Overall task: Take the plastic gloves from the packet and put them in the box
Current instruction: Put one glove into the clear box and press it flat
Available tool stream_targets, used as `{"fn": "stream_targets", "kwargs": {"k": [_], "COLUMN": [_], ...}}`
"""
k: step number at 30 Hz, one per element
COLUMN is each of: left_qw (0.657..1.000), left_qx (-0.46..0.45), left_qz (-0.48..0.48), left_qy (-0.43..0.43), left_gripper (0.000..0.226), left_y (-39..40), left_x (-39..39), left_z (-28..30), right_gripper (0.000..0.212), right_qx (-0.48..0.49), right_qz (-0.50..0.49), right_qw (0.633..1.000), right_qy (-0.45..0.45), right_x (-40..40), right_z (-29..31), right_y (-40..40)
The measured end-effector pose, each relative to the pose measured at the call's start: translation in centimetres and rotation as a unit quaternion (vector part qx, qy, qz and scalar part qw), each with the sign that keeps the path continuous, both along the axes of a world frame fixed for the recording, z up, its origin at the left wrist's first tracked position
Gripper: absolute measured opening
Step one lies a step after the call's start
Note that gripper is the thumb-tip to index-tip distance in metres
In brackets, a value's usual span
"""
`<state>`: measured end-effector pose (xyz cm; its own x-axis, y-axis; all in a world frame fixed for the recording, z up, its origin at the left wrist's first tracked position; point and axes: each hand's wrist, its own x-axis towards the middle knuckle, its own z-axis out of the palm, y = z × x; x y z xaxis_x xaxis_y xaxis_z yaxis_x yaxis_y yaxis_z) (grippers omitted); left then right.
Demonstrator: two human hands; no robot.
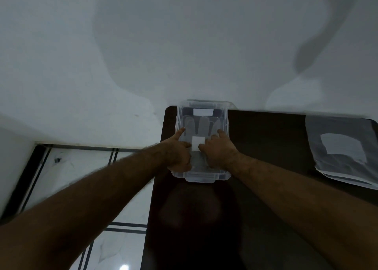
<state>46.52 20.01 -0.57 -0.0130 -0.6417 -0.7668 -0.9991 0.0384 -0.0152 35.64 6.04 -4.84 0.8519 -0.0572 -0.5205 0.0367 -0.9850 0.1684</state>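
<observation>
A clear plastic box [201, 177] stands at the far left of the dark table, against the wall. Translucent plastic gloves [201, 126] lie flat inside it, fingers pointing away from me, with a white square tag [198, 143] on them. My left hand [180, 150] and my right hand [219, 150] are both inside the box, pressing down on the gloves on either side of the tag, index fingers stretched forward. The packet [343, 151], grey plastic with a white label, lies flat at the table's right edge.
The dark wooden table [266, 139] butts against a white wall. To the left, below the table's edge, is a white tiled floor [81, 163] with dark lines.
</observation>
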Motion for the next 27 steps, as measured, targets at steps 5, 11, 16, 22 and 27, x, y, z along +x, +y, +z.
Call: {"fn": "stream_targets", "kwargs": {"k": [5, 11, 16, 22, 27], "left_qw": [0.998, 0.995, 0.991, 0.976, 0.960], "left_qx": [-0.069, -0.029, -0.058, -0.158, -0.213], "left_qz": [0.005, 0.027, 0.048, 0.084, 0.157], "left_qy": [-0.008, -0.091, -0.113, -0.127, -0.089], "left_gripper": [0.052, 0.042, 0.042, 0.033, 0.033], "left_y": [-0.9, -1.7, -1.1, 0.4, 1.9], "left_x": [1.9, 1.8, 1.7, -0.6, -6.5], "left_z": [-1.5, -2.1, -1.4, 1.1, 4.0], "right_gripper": [0.060, 0.058, 0.058, 0.037, 0.031], "right_qx": [-0.008, -0.009, -0.022, 0.035, 0.133], "right_qz": [0.013, -0.001, -0.006, -0.028, -0.095], "right_qw": [1.000, 1.000, 1.000, 0.990, 0.962], "right_qy": [0.013, 0.001, -0.012, -0.132, -0.220], "right_x": [0.6, 0.1, 0.0, -2.8, -8.0], "right_z": [0.9, 0.3, 0.6, 3.1, 5.6], "right_y": [0.0, 0.0, 0.0, -0.9, -1.8]}}
